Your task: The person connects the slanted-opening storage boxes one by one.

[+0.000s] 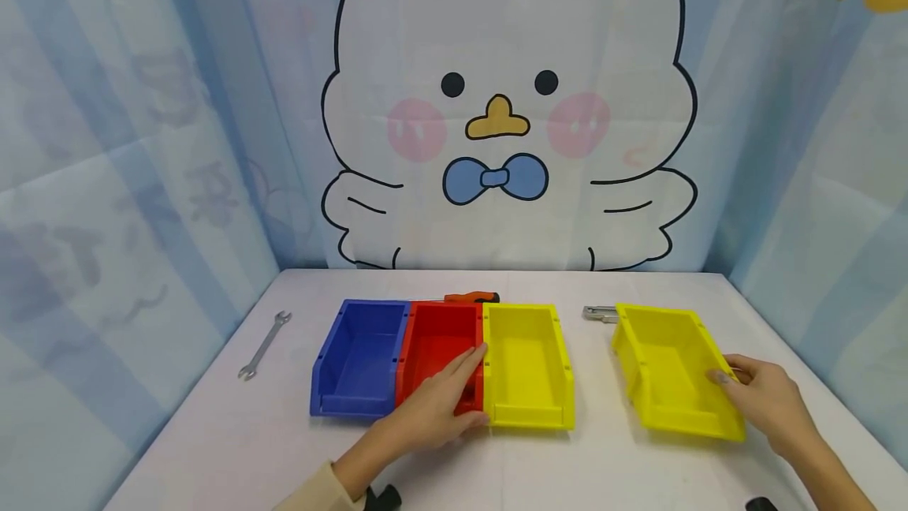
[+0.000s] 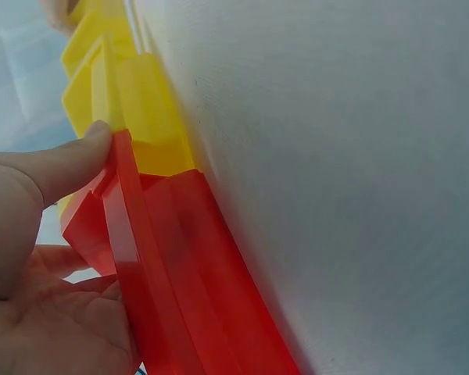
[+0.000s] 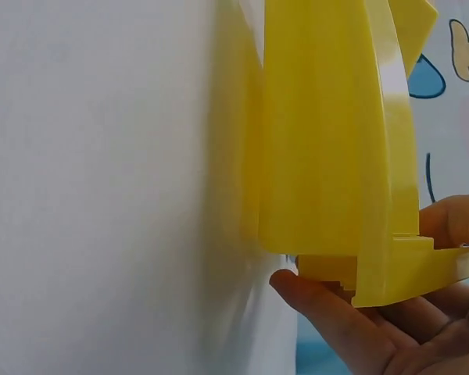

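Blue (image 1: 362, 357), red (image 1: 436, 337) and yellow (image 1: 528, 361) open-fronted plastic bins stand side by side on the table. My left hand (image 1: 433, 412) lies over the red bin, its fingers extended toward the wall beside the yellow one. In the left wrist view the thumb (image 2: 78, 160) touches the front corner where red and yellow meet. To the right, my right hand (image 1: 769, 400) grips a second yellow bin (image 1: 674, 369) by its right side wall, thumb over the rim. That bin is tilted, and the right wrist view shows a shadow beside its base (image 3: 313, 156).
A metal wrench (image 1: 265, 345) lies at the left of the table. An orange-and-black-handled tool (image 1: 471, 297) lies behind the red bin. Partly hidden behind the held bin is a silver metal tool (image 1: 600, 314). A printed curtain (image 1: 504, 227) stands behind the table.
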`<state>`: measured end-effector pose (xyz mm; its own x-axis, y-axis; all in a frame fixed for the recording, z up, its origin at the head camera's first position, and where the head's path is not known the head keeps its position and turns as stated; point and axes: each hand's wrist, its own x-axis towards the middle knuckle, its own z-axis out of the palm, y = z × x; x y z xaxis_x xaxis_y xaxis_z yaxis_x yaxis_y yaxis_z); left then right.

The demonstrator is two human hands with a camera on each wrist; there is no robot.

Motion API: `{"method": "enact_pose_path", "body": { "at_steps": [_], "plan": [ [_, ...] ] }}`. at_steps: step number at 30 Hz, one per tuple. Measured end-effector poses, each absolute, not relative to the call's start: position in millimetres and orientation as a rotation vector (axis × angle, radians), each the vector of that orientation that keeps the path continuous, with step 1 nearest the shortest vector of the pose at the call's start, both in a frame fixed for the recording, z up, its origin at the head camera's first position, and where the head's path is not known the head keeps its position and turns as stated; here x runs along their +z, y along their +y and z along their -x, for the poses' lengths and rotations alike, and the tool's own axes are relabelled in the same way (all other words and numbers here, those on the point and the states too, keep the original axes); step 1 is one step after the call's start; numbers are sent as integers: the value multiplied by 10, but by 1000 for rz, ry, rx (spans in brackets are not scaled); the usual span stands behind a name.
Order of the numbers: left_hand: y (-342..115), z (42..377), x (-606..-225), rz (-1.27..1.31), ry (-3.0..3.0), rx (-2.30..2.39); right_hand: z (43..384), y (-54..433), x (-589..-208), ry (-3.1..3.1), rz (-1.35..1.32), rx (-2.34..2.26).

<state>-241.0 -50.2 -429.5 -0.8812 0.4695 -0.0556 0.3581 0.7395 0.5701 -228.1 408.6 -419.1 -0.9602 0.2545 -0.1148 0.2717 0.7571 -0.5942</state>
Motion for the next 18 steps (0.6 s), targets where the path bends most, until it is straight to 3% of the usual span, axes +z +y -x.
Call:
{"method": "enact_pose_path", "body": {
  "at_steps": [18],
  "plan": [
    [-515, 2406, -4322, -651, 2748, 841, 2306, 3515, -3899, 2991, -327, -1045]
  ]
}}
